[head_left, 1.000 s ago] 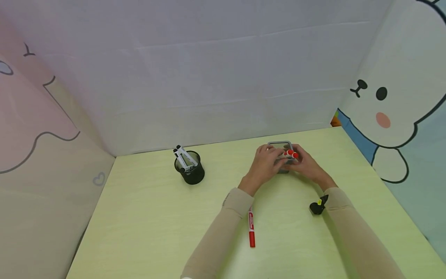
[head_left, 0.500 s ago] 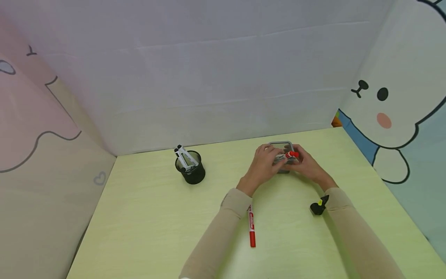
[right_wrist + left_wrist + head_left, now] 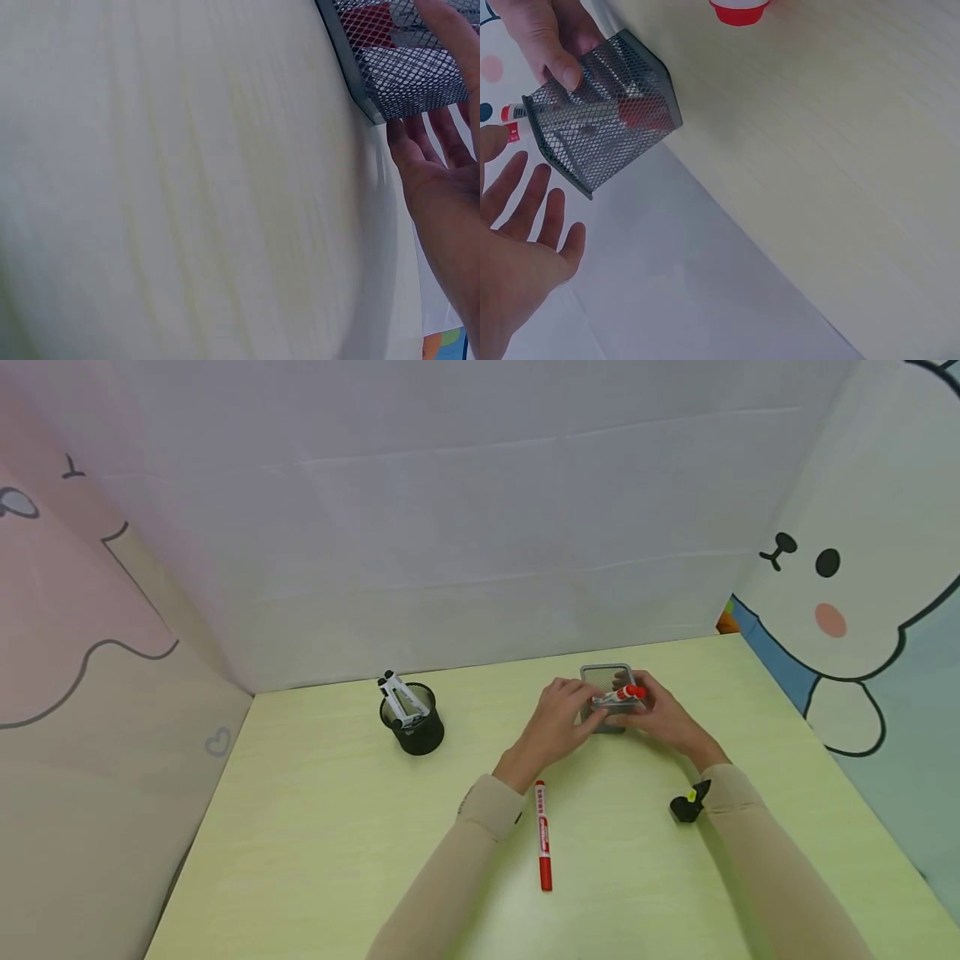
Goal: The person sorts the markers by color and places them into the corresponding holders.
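My right hand [image 3: 660, 718] holds a grey mesh pen holder [image 3: 603, 675] at the right rear of the table, its thumb on the near wall. Inside the holder lean red-and-white markers [image 3: 621, 694], their red ends over the rim. My left hand [image 3: 557, 722] is just left of the holder. In the left wrist view that left hand [image 3: 529, 259] has its fingers spread beside the mesh mouth, the thumb close to the marker ends. In the right wrist view the right hand's fingers [image 3: 447, 136] lie around the mesh. Another red marker [image 3: 543, 837] lies on the table nearer me.
A black mesh pen cup [image 3: 420, 735] with several black-and-white markers [image 3: 401, 700] stands at the rear left. A small black device [image 3: 686, 806] sits by the right cuff. Behind the table [image 3: 322, 827] hangs a pale cloth backdrop [image 3: 465, 527].
My left hand has drawn back leftward from the holder's mouth, baring more of the markers inside and the marker on the table. The right hand keeps its hold in place.
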Available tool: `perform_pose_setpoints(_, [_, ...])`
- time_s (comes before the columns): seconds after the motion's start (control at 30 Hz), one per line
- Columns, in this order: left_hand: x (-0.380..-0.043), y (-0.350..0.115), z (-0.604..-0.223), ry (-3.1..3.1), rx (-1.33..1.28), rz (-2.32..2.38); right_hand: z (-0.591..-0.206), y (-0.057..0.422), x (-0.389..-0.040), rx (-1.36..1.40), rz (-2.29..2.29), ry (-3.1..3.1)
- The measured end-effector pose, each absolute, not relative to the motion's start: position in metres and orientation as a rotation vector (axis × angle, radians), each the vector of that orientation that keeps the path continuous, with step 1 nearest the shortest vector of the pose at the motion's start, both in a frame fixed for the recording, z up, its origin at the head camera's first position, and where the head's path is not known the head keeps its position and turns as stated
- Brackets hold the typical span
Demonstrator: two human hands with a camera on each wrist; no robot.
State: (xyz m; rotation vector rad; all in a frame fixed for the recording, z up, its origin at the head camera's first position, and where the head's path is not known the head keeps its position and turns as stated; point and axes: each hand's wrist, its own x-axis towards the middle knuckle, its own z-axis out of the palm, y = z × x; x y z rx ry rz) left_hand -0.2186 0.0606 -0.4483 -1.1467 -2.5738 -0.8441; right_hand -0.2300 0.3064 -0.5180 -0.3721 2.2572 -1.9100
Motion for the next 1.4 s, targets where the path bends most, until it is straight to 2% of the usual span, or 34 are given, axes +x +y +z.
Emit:
perform_pose_setpoints(0.87, [-0.191,0.023,-0.456,-2.578,-1.298,-0.831,-0.514,0.305,-0.227,-0.287,-1.859,2.298])
perform_pose_setpoints(1.4, [-0.157,0.002,-0.466,-2.638,-1.116,-0.767,-0.512,0.304,-0.228,-0.281,-1.848,2.296])
